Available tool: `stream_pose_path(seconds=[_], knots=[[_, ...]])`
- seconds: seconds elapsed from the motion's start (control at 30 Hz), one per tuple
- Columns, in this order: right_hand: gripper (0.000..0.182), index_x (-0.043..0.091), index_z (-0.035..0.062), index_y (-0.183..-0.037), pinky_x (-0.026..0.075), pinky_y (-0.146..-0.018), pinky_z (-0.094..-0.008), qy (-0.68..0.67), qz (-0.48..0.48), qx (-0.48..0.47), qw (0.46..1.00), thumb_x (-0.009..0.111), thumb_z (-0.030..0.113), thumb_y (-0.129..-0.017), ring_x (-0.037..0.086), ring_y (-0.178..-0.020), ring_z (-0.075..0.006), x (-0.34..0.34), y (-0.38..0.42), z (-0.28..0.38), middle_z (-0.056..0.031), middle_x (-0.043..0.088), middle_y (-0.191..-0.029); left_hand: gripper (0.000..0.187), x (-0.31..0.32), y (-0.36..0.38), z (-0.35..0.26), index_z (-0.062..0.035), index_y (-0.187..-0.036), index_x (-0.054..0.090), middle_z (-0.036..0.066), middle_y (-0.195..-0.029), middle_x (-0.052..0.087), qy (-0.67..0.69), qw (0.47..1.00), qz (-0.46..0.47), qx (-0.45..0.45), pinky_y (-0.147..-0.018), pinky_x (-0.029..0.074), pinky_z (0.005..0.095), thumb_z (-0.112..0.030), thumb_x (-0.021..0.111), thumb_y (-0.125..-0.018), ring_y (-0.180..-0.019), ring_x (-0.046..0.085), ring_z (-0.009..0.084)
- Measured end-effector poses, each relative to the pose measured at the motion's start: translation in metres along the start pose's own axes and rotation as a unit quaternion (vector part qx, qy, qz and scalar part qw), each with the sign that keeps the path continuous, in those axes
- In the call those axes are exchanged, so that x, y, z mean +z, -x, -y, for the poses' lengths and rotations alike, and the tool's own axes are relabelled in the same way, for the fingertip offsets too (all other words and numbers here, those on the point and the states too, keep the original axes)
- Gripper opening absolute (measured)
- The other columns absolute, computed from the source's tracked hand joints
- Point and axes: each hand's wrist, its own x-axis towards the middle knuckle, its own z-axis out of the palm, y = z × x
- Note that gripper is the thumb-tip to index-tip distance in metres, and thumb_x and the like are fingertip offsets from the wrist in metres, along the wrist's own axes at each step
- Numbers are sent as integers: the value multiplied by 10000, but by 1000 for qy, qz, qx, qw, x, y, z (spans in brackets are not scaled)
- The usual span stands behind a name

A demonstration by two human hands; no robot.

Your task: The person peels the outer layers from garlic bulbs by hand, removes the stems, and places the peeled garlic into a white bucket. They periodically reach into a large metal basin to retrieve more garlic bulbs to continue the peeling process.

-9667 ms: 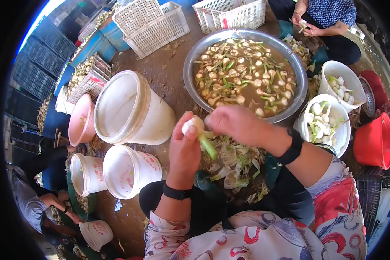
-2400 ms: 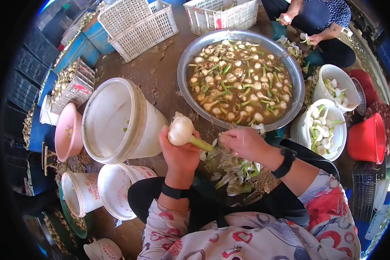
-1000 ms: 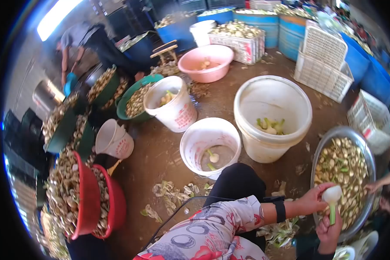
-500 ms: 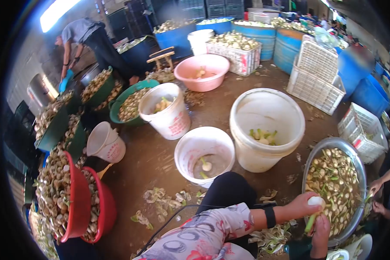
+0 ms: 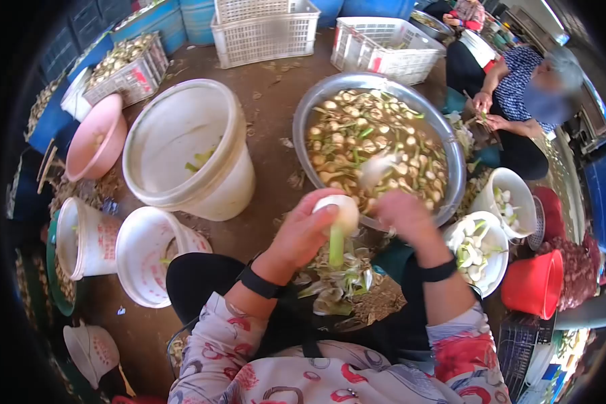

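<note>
My left hand (image 5: pixel 303 232) is closed around a white peeled garlic bulb (image 5: pixel 343 214), its green stem hanging down toward me. Just to the right, my right hand (image 5: pixel 405 214) is smeared by motion, so its fingers do not show clearly. A pale blurred thing (image 5: pixel 377 170) lies just above that hand; whether the hand holds it I cannot make out. Beyond both hands, a metal basin (image 5: pixel 303 145) holds many bulbs with short stems in brownish water. Leafy peelings (image 5: pixel 337 279) are heaped below the left hand, between my knees.
On the left stand a large white bucket (image 5: pixel 232 178), a smaller white bucket (image 5: pixel 138 266) and a pink basin (image 5: pixel 118 145). At right are a white bucket of peeled bulbs (image 5: pixel 495 232) and a red bucket (image 5: pixel 542 283). A co-worker (image 5: pixel 518 91) sits nearby. Crates (image 5: pixel 269 40) stand behind.
My view has swung right, bringing the basin to the middle. The left hand still holds the bulb. My right hand, earlier close below the bulb's stem, is now apart from it on the right.
</note>
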Motion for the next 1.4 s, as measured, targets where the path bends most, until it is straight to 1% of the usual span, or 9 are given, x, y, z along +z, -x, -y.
stream_pose_path(seconds=[0.07, 0.17, 0.3, 0.43, 0.57, 0.63, 0.8, 1.33, 1.4], knots=[[356, 603, 46, -757, 438, -649, -408, 83, 167, 178, 966, 445, 360, -810, 554, -692, -347, 33, 12, 6, -194, 579, -744, 246, -10, -3, 11, -11, -1022, 494, 88, -917, 566, -163, 965, -140, 153, -694, 455, 282, -186, 474, -849, -771, 549, 149], [472, 572, -20, -792, 442, -641, -393, -194, 21, 286, 938, 419, 426, -829, 554, -641, -340, 27, 5, 35, -208, 574, -718, 214, -15, 1, 12, -8, -945, 542, 81, -895, 573, -299, 908, -211, 205, -691, 445, 261, -171, 421, -877, -768, 541, 134], [379, 533, -34, -864, 443, -588, -358, -321, 52, 193, 926, 437, 332, -848, 568, -602, -247, 39, 7, 73, -158, 571, -727, 238, -8, -4, 15, 6, -901, 560, 63, -868, 579, -275, 894, -281, 214, -678, 434, 229, -172, 402, -888, -761, 535, 110], [242, 514, -19, -913, 404, -522, -277, -481, 122, 315, 809, 471, 205, -834, 522, -566, -139, 43, 7, 76, -73, 500, -640, 257, -14, -7, 9, 14, -869, 568, 60, -895, 572, -160, 932, -280, 165, -694, 426, 239, -206, 436, -883, -789, 526, 112], [216, 500, -26, -814, 381, -522, -294, -341, 3, 248, 907, 486, 189, -819, 499, -557, -151, 40, 6, 61, -67, 469, -581, 144, -23, -10, -4, -22, -837, 585, 65, -931, 569, -345, 837, -311, 289, -742, 422, 280, -160, 548, -814, -828, 530, 153], [207, 492, -24, -781, 377, -524, -309, -328, -18, 257, 909, 488, 181, -813, 500, -556, -177, 32, 6, 61, -86, 471, -572, 142, -10, -2, -12, -71, -821, 605, 70, -969, 562, -634, 650, -203, 366, -781, 410, 320, -106, 651, -691, -860, 530, 214], [201, 464, -5, -735, 385, -547, -387, -176, -65, 172, 967, 477, 181, -809, 492, -614, -374, 33, 6, 65, -214, 494, -642, 178, -11, -4, -9, -94, -764, 612, 40, -832, 595, -657, 617, -216, 376, -772, 406, 349, -100, 690, -604, -836, 546, 242], [214, 483, -8, -839, 397, -559, -412, -116, -65, 173, 976, 461, 205, -826, 520, -668, -364, 16, 13, 70, -205, 529, -703, 125, -6, -9, -12, -61, -730, 580, 56, -778, 592, -637, 640, -231, 361, -733, 414, 351, -40, 631, -618, -795, 536, 271], [178, 506, 7, -866, 414, -588, -397, 205, -66, -21, 976, 462, 171, -814, 531, -707, -335, 20, 21, 50, -191, 539, -798, 82, -12, -15, -8, -60, -704, 588, 94, -725, 583, -623, 659, -200, 372, -668, 423, 360, -92, 612, -633, -713, 537, 289]])
